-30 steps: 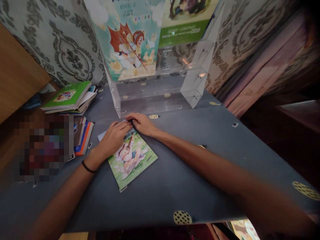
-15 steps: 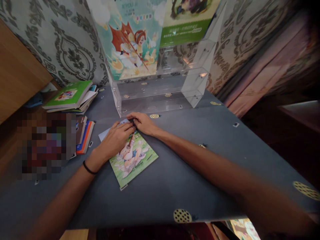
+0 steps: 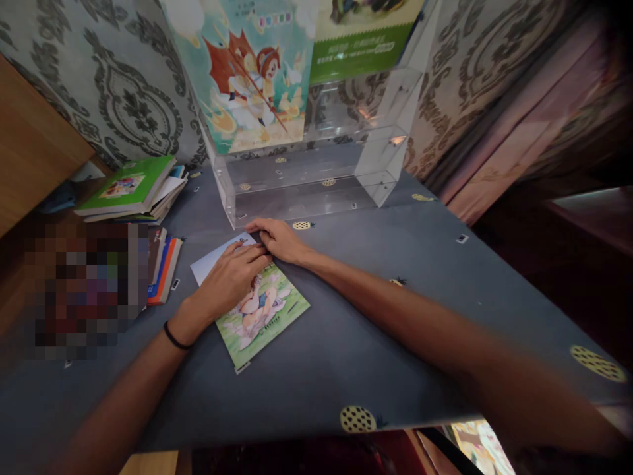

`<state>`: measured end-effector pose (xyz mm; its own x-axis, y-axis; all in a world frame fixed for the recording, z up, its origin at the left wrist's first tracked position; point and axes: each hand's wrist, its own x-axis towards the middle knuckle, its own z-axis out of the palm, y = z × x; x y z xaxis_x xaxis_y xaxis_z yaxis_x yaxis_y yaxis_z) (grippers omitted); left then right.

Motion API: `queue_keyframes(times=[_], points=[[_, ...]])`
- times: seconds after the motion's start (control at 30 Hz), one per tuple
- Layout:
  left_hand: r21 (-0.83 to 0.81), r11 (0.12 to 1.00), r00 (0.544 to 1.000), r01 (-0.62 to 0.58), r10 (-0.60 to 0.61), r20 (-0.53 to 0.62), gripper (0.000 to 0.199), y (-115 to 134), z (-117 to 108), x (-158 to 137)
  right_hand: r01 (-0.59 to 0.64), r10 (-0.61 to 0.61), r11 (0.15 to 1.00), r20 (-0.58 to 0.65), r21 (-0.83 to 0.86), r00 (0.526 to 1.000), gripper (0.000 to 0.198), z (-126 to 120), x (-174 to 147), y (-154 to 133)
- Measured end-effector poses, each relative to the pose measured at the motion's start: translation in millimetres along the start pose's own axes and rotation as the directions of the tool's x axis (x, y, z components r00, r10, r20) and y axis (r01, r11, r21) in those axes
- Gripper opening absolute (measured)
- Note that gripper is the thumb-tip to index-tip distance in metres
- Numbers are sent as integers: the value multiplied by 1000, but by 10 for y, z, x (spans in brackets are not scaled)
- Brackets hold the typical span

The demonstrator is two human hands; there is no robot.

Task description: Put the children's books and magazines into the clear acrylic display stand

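A thin picture book point(image 3: 267, 310) with a green and pale blue cover lies tilted on the tablecloth. My left hand point(image 3: 237, 270), with a black band at its wrist, rests flat across the upper part of the cover, fingers extended. At the book's upper right edge is my right hand point(image 3: 281, 241), its index finger stretched along the top corner and touching or very near it. The fingertips of both hands meet there, partly hiding the cover drawing. Neither hand is closed around the book.
Behind the hands stands a clear acrylic book rack point(image 3: 316, 191) holding a teal book point(image 3: 252, 86) and a green-edged book point(image 3: 359, 53). On the left are a stack of books point(image 3: 128, 188) and a second pile point(image 3: 165, 270), partly blurred out. The table's front edge point(image 3: 291, 439) runs below.
My left hand has shifted slightly down the cover, so more of its pale blue top shows. My right hand stays by the corner. The view has moved a little.
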<state>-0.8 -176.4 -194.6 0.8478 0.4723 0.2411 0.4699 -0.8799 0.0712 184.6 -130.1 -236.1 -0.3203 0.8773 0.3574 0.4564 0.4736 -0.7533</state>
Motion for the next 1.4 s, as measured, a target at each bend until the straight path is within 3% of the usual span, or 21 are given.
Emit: queue_keyframes(times=[0.27, 0.47, 0.67, 0.87, 1.1, 1.4], points=[[-164, 985, 998, -57, 57, -8, 49, 31, 6, -24, -1, 1, 1000, -6, 10, 1000, 49, -13, 1, -25], [-76, 995, 998, -60, 61, 16, 50, 131, -22, -53, -15, 15, 1000, -2, 12, 1000, 48, -20, 3, -54], [-93, 987, 989, -133, 139, 53, 56, 211, -51, -85, -18, 18, 999, -4, 35, 1000, 48, -35, 2, -79], [-66, 989, 989, -134, 137, 52, 47, 278, -39, -75, -27, 27, 999, 4, 31, 1000, 46, -32, 18, -78], [-145, 977, 975, -155, 176, 139, 41, 385, -111, -68, -34, 35, 999, -7, 28, 999, 45, -53, 1, -129], [-137, 974, 959, -179, 204, 198, 65, 586, -113, -122, -45, 46, 999, -6, 30, 999, 43, -48, -4, -143]])
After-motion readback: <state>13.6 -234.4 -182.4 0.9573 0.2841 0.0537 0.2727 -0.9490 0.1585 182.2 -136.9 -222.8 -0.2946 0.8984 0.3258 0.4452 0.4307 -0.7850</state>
